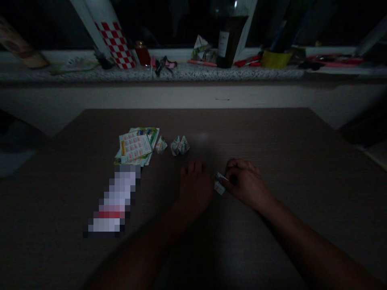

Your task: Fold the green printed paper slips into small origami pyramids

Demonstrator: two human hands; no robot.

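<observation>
The right hand (246, 181) pinches a small white printed paper piece (220, 187) low over the brown wooden table (272, 141); the left hand (197, 181), fingers curled, is beside it. Beyond lie folded patterned paper shapes (183, 145) and stacked green-and-white printed sheets (136, 147).

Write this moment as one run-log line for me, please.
left hand: at paper piece | right hand: holding paper piece | folded shapes: on table, beside paper stack
</observation>
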